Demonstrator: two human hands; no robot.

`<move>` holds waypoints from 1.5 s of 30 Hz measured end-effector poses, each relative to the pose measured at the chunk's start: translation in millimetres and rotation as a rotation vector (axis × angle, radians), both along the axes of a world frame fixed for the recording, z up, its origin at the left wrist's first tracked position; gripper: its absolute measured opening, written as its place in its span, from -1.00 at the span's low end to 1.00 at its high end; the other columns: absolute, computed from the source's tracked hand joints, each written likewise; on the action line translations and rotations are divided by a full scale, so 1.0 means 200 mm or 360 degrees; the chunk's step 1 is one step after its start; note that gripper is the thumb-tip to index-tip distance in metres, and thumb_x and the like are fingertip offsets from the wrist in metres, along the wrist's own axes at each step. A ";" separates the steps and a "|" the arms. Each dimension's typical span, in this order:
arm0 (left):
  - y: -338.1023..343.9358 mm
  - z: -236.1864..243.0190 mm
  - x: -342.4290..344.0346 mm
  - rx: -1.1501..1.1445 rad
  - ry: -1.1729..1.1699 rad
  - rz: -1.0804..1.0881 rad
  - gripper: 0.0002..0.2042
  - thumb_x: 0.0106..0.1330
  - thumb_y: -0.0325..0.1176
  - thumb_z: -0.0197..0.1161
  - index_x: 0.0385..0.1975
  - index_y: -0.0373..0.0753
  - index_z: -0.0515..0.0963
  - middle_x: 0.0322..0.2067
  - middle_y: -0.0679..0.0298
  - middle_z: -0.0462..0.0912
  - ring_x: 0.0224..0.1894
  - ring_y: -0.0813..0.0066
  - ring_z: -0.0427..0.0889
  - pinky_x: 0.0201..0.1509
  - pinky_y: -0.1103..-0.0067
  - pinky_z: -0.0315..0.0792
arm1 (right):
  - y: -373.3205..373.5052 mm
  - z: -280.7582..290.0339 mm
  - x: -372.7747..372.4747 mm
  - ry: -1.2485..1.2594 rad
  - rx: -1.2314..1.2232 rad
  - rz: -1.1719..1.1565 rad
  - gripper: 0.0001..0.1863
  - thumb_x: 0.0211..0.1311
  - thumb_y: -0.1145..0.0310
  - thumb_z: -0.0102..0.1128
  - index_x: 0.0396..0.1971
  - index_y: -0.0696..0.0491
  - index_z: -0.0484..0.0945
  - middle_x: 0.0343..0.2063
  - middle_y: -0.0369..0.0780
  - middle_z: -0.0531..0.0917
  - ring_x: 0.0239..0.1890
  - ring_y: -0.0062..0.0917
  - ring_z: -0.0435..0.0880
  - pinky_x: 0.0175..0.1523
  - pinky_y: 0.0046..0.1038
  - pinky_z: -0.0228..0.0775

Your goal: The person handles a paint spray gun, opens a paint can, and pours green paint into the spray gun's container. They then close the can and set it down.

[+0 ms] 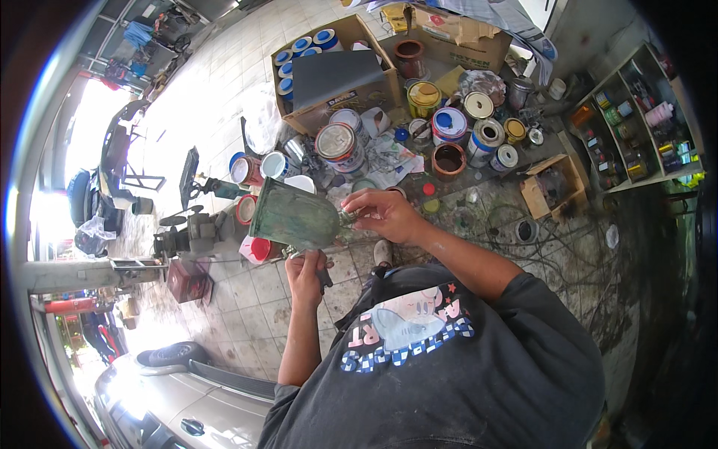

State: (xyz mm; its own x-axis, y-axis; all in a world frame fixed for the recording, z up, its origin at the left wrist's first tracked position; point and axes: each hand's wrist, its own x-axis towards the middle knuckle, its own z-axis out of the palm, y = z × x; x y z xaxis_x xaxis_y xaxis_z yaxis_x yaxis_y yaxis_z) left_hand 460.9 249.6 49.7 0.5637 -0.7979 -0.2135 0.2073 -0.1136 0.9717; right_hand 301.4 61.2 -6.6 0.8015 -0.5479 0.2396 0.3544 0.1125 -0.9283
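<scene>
A green-stained cup (pixel 295 215) is held on its side before the person's dark shirt (pixel 516 367), above the tiled floor (pixel 265 307). The left hand (pixel 305 275) grips a dark part (pixel 324 279) beneath it; the right hand (pixel 385 214) pinches a small metal fitting (pixel 347 217) at its rounded end.

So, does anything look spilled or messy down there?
Yes: the tiled floor near the paint cans has dark, blotchy stains, perhaps old spills. The green container being held looks patchy and streaked too.
</scene>
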 end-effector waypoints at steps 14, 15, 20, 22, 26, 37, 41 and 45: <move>-0.03 0.05 0.01 0.0248 0.0073 0.0045 -0.65 0.56 -0.16 0.22 -0.41 -0.31 0.64 -0.61 0.46 0.41 -0.56 0.66 0.40 -0.37 0.57 0.47 | 0.03 0.10 0.01 0.0020 -0.0888 -0.0551 -0.74 0.11 0.63 0.41 -0.19 0.11 0.65 -0.04 -0.12 0.71 0.03 -0.25 0.74 0.08 -0.27 0.60; -0.03 0.07 0.01 0.0198 0.0142 0.0008 -0.65 0.56 -0.15 0.22 -0.39 -0.31 0.65 -0.61 0.47 0.41 -0.55 0.66 0.39 -0.37 0.56 0.45 | 0.03 0.10 0.01 0.0032 -0.1093 -0.0639 -0.73 0.08 0.65 0.42 -0.19 0.11 0.66 -0.04 -0.12 0.72 0.01 -0.25 0.74 0.06 -0.32 0.60; -0.07 0.14 0.00 0.0158 0.0172 -0.0181 -0.63 0.58 -0.11 0.19 -0.16 -0.38 0.68 -0.61 0.51 0.35 -0.52 0.70 0.38 -0.33 0.58 0.46 | 0.05 0.11 0.01 -0.0074 -0.1248 -0.0756 -0.67 0.03 0.77 0.37 -0.19 0.15 0.65 -0.06 -0.09 0.71 -0.02 -0.24 0.74 0.05 -0.33 0.60; -0.07 0.16 0.01 0.0113 0.0116 -0.0137 -0.63 0.56 -0.10 0.21 -0.31 -0.34 0.69 -0.62 0.49 0.36 -0.51 0.70 0.39 -0.34 0.58 0.45 | 0.05 0.08 0.00 0.0039 -0.1078 -0.0703 -0.69 0.06 0.81 0.32 -0.20 0.19 0.63 -0.06 -0.10 0.70 -0.03 -0.27 0.73 0.05 -0.32 0.60; -0.06 0.19 0.03 0.0064 -0.0058 -0.0179 -0.59 0.53 -0.08 0.26 -0.47 -0.29 0.66 -0.61 0.45 0.46 -0.50 0.69 0.42 -0.37 0.58 0.40 | -0.01 -0.01 0.01 0.0120 0.0011 -0.0263 -0.92 0.38 0.58 0.19 -0.20 0.23 0.61 -0.17 -0.17 0.72 -0.15 -0.43 0.72 -0.08 -0.40 0.58; -0.08 0.10 0.00 0.0119 -0.0318 -0.0172 -0.56 0.47 -0.01 0.32 -0.43 -0.33 0.70 -0.60 0.42 0.60 -0.52 0.68 0.51 -0.42 0.56 0.41 | -0.15 -0.08 0.00 0.0289 0.0283 0.0142 -0.47 0.53 -0.11 0.12 -0.08 0.15 0.61 -0.22 -0.24 0.71 -0.20 -0.56 0.65 -0.08 -0.50 0.43; -0.08 0.03 -0.01 0.0181 -0.0274 -0.0131 -0.62 0.49 -0.08 0.30 -0.42 -0.32 0.68 -0.57 0.41 0.60 -0.50 0.69 0.51 -0.41 0.56 0.41 | -0.20 -0.12 -0.02 0.0677 0.0263 0.0361 -0.38 0.48 -0.16 0.18 0.11 0.16 0.54 -0.12 -0.21 0.67 -0.13 -0.54 0.61 -0.01 -0.44 0.43; -0.10 -0.03 -0.04 0.0074 -0.0215 -0.0121 -0.68 0.52 -0.19 0.26 -0.46 -0.26 0.60 -0.56 0.44 0.54 -0.49 0.69 0.48 -0.35 0.56 0.45 | -0.19 -0.15 -0.01 0.0902 0.0997 0.0125 -0.39 0.45 -0.12 0.26 0.10 0.17 0.57 -0.13 -0.23 0.66 -0.12 -0.55 0.61 -0.01 -0.44 0.45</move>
State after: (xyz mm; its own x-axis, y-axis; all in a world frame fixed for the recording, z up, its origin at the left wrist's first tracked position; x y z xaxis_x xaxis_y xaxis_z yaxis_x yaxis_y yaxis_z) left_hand 453.2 229.3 44.6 0.5281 -0.8304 -0.1775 0.0643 -0.1693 0.9835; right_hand 299.3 22.9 -36.0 0.7502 -0.3831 -0.5389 -0.1760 0.6700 -0.7212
